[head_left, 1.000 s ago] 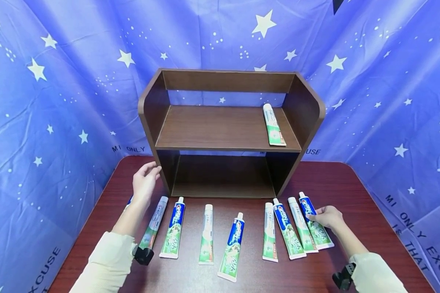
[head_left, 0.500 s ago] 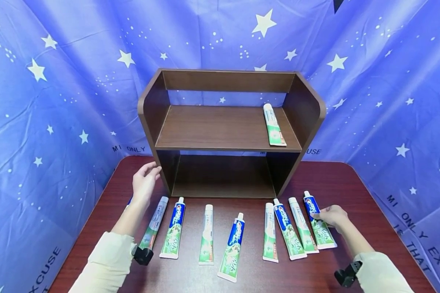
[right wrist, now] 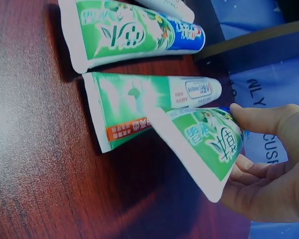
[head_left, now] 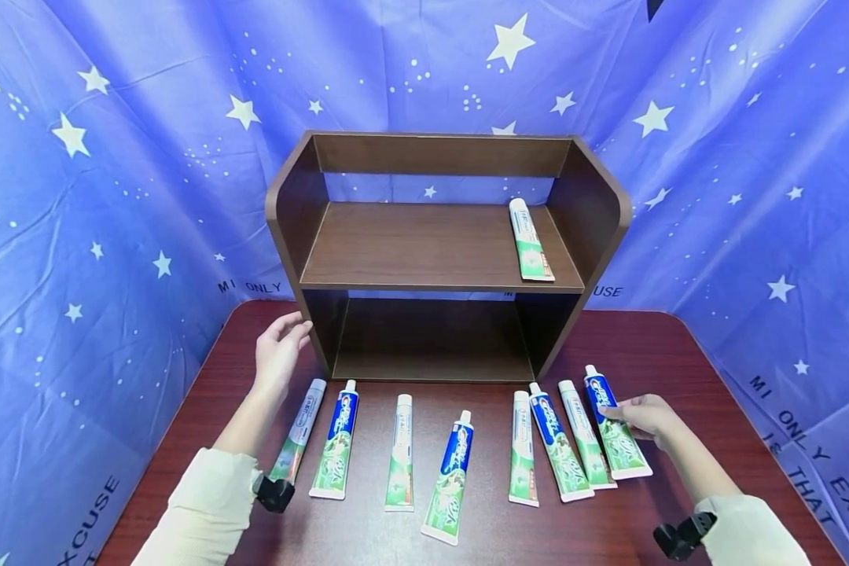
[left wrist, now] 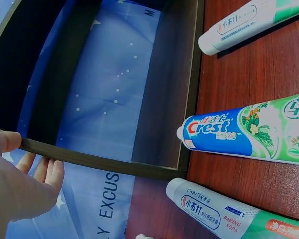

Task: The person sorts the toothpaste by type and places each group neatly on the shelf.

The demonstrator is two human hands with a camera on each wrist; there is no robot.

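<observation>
My right hand (head_left: 649,415) pinches a blue-and-green Crest toothpaste tube (head_left: 624,450) at the right end of the row. In the right wrist view that tube (right wrist: 212,142) is tilted, with the thumb on one face, the fingers beneath, and its flat end raised over the table. Right beside it lies a white-and-green toothpaste tube (right wrist: 134,99). My left hand (head_left: 276,354) grips the left side panel of the dark brown shelf (head_left: 410,248). The left wrist view has the thumb and fingers of that hand (left wrist: 25,189) on opposite sides of the panel's edge.
Several more toothpaste tubes lie along the table's front, among them a Crest tube (head_left: 447,479) and a white-and-green tube (head_left: 399,456). One white-and-green tube (head_left: 529,240) rests on the shelf's upper board, at the right. A blue star-printed curtain (head_left: 141,196) surrounds the red-brown table (head_left: 686,362).
The right hand has shifted the Crest tube slightly right, away from the neighbouring white-and-green tube, and tilted it up a little. My left hand stays on the shelf.
</observation>
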